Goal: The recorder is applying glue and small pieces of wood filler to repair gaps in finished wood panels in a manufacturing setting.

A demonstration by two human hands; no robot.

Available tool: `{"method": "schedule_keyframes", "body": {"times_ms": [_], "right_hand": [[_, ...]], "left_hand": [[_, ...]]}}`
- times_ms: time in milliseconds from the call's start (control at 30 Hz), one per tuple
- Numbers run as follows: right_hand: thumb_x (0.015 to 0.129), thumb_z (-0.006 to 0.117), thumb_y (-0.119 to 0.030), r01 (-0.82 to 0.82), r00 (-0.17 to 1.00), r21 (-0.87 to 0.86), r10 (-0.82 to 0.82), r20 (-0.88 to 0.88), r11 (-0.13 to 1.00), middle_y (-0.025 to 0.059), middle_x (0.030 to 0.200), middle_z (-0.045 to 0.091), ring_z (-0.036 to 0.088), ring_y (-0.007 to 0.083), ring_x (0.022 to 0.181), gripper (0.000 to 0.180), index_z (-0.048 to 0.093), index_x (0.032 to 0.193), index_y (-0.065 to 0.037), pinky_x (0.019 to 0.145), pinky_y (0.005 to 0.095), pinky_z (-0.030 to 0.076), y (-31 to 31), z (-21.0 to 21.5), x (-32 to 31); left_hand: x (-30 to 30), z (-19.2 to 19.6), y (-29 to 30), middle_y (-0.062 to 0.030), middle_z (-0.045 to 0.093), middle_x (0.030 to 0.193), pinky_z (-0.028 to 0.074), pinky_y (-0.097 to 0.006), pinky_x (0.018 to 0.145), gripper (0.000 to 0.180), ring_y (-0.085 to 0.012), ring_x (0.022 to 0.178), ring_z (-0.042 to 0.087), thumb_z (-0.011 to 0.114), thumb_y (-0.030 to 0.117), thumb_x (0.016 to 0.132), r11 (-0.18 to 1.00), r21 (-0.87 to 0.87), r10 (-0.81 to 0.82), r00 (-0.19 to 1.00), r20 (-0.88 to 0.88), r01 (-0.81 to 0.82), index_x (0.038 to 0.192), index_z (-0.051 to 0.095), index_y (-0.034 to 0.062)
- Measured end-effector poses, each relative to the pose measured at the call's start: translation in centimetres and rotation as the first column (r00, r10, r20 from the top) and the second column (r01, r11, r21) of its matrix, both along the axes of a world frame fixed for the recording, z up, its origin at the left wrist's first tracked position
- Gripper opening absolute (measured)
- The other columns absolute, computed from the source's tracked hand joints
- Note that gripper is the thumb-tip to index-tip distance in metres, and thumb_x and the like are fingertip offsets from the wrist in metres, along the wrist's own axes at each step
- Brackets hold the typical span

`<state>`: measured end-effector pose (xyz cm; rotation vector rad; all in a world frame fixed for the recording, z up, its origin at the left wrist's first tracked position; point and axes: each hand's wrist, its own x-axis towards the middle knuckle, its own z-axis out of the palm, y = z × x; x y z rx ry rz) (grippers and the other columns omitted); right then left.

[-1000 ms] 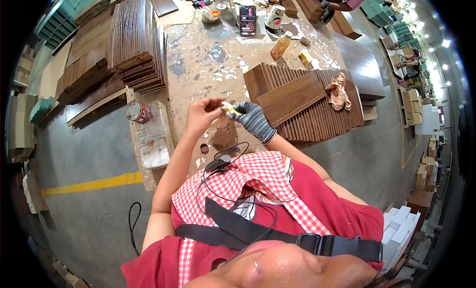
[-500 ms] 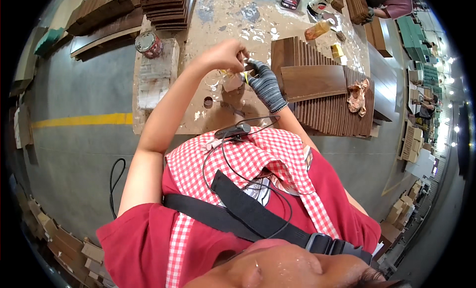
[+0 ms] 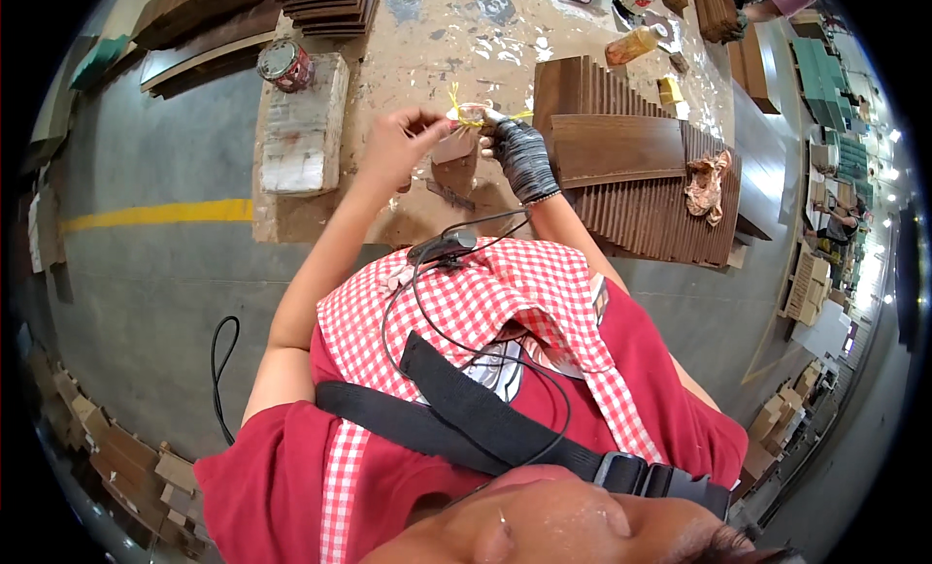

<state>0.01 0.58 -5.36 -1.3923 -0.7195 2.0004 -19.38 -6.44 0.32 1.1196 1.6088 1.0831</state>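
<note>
My bare left hand (image 3: 400, 145) pinches a thin yellow string (image 3: 468, 123) between thumb and fingertips. On the other side, my right hand (image 3: 522, 158), in a grey fingerless knit glove, grips the same string, its ends sticking out past the fingers. The string makes a small tangled loop between both hands, above the near part of the worktable. A pale flat piece (image 3: 450, 150) shows just below the string; whether it is attached I cannot tell. To the right of my gloved hand, a wide brown board (image 3: 617, 149) lies on a fanned stack of brown slats (image 3: 670, 229).
A paint-spattered table (image 3: 408, 49) carries a red-labelled can (image 3: 285, 65) on a whitish block (image 3: 296, 142) at left. A crumpled rag (image 3: 706, 187) rests on the slats. An amber bottle (image 3: 631, 46) stands farther back. At upper right, another person's gloved hand (image 3: 736, 26) touches brown boards.
My left hand has lowered and moved left, and the yellow string now shows between my hands. My gloved right hand has stayed nearly in place. The view has shifted slightly.
</note>
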Motion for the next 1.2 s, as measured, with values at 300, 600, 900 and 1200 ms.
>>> {"method": "schedule_keyframes", "body": {"times_ms": [300,600,900,1200], "right_hand": [[0.093,0.057,-0.021,-0.007,0.986,-0.116,-0.013,-0.169,0.993,0.0064,0.082,0.065,0.061,0.0130,0.063,0.025,0.063,0.106,-0.001,0.051,0.0224,0.050,-2.9,0.6,-0.8],[0.090,0.060,-0.013,0.010,0.990,-0.034,-0.015,-0.139,0.999,0.0044,0.086,0.066,0.063,0.0120,0.074,0.016,0.064,0.102,-0.003,0.060,0.0219,0.051,-4.6,0.8,-1.3],[0.085,0.068,-0.019,-0.133,0.984,0.057,0.125,0.126,0.990,0.0041,0.080,0.064,0.061,0.0115,0.071,0.020,0.067,0.093,-0.001,0.061,0.0241,0.052,-2.5,-1.0,0.1],[0.088,0.063,-0.020,-0.187,0.976,0.150,0.166,0.142,0.971,0.0038,0.084,0.066,0.059,0.0098,0.074,0.022,0.068,0.098,-0.001,0.069,0.0244,0.049,-2.0,0.2,0.4]], "left_hand": [[2.2,-2.5,-1.2,-0.0065,0.068,0.069,0.045,-0.025,0.056,0.021,-0.0073,0.061,0.058,0.070,0.018,0.081,0.993,-0.030,0.118,0.989,0.085,-0.116,0.086,0.071,-0.0021],[1.7,-2.7,-0.8,-0.0105,0.070,0.075,0.051,-0.026,0.064,0.025,-0.0148,0.067,0.066,0.072,0.020,0.075,0.979,-0.199,0.036,0.999,-0.025,-0.040,0.088,0.071,-0.0008],[2.2,-1.9,0.2,-0.0066,0.065,0.070,0.047,-0.026,0.060,0.026,-0.0110,0.063,0.058,0.069,0.021,0.079,0.970,-0.215,-0.136,0.986,-0.100,0.112,0.091,0.067,-0.0021],[2.4,-2.3,-1.3,-0.0045,0.065,0.072,0.044,-0.025,0.059,0.029,-0.0095,0.064,0.057,0.069,0.026,0.083,0.976,-0.218,-0.042,0.992,-0.122,0.015,0.091,0.067,-0.0012]]}}
